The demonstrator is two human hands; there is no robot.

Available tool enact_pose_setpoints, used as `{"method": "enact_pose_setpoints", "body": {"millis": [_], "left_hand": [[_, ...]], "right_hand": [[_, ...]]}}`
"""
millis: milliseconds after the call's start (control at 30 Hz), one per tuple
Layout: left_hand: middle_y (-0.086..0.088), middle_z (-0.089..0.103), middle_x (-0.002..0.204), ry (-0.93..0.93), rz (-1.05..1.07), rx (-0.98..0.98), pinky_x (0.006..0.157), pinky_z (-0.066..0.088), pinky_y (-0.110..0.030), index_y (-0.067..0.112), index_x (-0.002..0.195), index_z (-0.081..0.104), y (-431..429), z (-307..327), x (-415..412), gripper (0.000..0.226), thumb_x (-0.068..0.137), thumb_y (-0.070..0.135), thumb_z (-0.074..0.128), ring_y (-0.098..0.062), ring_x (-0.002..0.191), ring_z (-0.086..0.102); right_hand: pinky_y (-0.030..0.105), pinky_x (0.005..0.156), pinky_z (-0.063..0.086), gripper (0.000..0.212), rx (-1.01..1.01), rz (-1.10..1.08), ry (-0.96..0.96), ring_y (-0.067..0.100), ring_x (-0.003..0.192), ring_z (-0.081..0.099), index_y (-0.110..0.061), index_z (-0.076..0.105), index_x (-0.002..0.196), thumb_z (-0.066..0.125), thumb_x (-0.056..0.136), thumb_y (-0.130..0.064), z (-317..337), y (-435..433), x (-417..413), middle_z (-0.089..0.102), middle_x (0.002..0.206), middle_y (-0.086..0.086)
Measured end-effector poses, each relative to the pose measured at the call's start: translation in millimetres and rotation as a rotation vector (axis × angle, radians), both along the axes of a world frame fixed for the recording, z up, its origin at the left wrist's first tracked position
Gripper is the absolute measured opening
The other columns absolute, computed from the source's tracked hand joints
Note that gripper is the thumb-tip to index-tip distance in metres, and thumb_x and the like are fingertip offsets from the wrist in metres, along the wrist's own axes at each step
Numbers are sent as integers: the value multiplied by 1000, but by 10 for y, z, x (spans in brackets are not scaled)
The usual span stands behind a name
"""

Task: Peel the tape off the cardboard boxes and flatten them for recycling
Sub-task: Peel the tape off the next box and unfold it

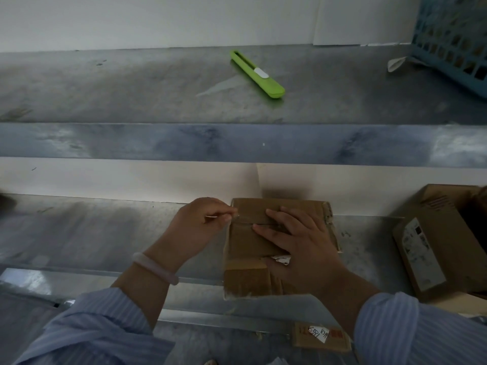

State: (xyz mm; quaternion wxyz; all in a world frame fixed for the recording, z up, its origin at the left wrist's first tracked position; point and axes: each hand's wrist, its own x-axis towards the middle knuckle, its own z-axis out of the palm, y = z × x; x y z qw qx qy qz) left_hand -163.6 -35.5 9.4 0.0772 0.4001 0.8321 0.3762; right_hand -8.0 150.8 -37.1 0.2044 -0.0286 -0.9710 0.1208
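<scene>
Pinch grip: L hand (205, 219) has thumb + forefinger closed on the loose end of the clear tape (241, 218), at the left edge of the small cardboard box (247, 248) lying on the steel bench (105, 233). Green box cutter (257, 73) sits well beyond, on the upper shelf. R hand (297, 233) lies flat on the box top, fingers straight, pressing, gripping nothing. To peel well, probably: pull low + slow along the seam, keep R hand's weight near the peel line so the box can't lift, tape in one strip. Bigger box (434, 254) waits at right.
</scene>
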Motion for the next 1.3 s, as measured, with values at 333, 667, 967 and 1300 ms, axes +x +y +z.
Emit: {"method": "enact_pose_setpoints", "body": {"millis": [333,667,967,1300], "left_hand": [[19,61,75,124,87,-92,64,37,0,38,75,63,112,87,11,18,81,23,71,7,81,55],[-7,62,82,561,230,54,67,52,-33,8,79,66,195,-2,31,7,78,2,69,-21,74,58],[8,59,94,231,12,-19,73,46,-8,23,111,69,117,67,-30,25,86,21,69,-1,80,58],[14,65,79,195,228,45,62,45,-5,24,80,56,166,-23,14,13,88,20,65,3,71,60]], "right_hand": [[47,105,34,58,5,3,-9,22,130,44,-47,57,127,61,71,-59,24,31,-1,52,138,-10],[47,104,33,58,23,6,17,23,129,46,-45,60,125,66,68,-57,19,-43,22,53,138,-9],[49,103,35,59,32,4,29,24,129,47,-45,61,124,68,66,-55,15,-62,42,54,137,-8],[49,104,33,57,32,11,37,22,130,45,-47,59,125,67,69,-56,-21,-71,65,53,138,-10]]}}
